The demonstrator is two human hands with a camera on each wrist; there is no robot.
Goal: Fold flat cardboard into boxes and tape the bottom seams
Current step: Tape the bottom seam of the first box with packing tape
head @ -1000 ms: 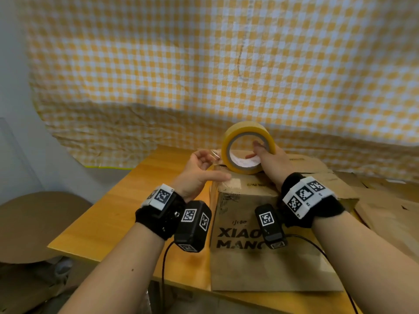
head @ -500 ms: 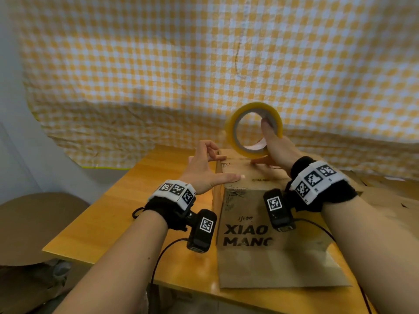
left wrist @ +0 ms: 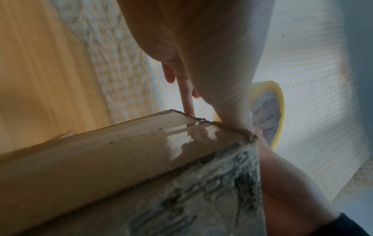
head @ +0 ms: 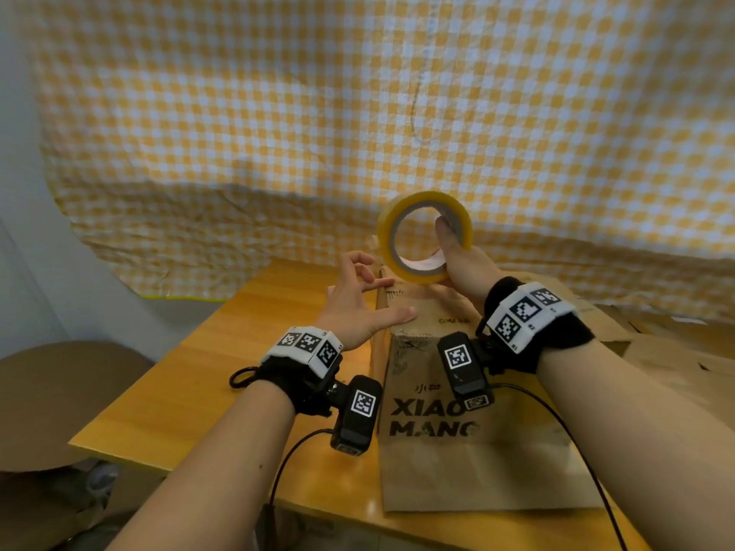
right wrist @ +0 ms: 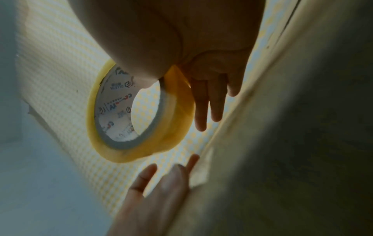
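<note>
A brown cardboard box (head: 457, 463) printed "XIAO MANG" lies on the wooden table (head: 191, 371). Clear tape shines on its near-left corner (left wrist: 181, 137). My right hand (head: 465, 268) grips a yellow tape roll (head: 425, 198) held upright in the air above the box's far end, thumb through the core and fingers outside (right wrist: 201, 103). The roll (right wrist: 175, 127) also shows in the left wrist view (left wrist: 266, 115). My left hand (head: 360, 296) is spread at the box's far-left corner, its thumb lying on the top face and a finger (left wrist: 187, 99) touching the edge. It holds nothing.
Flat cardboard sheets (head: 676, 363) lie on the table to the right of the box. A yellow-and-white checked cloth (head: 358, 113) hangs behind the table. A round brown surface (head: 51, 403) sits lower at the left, past the table edge.
My right hand has lifted the tape roll up off the box's far end. My left hand has opened wider, with its thumb still on the box top.
</note>
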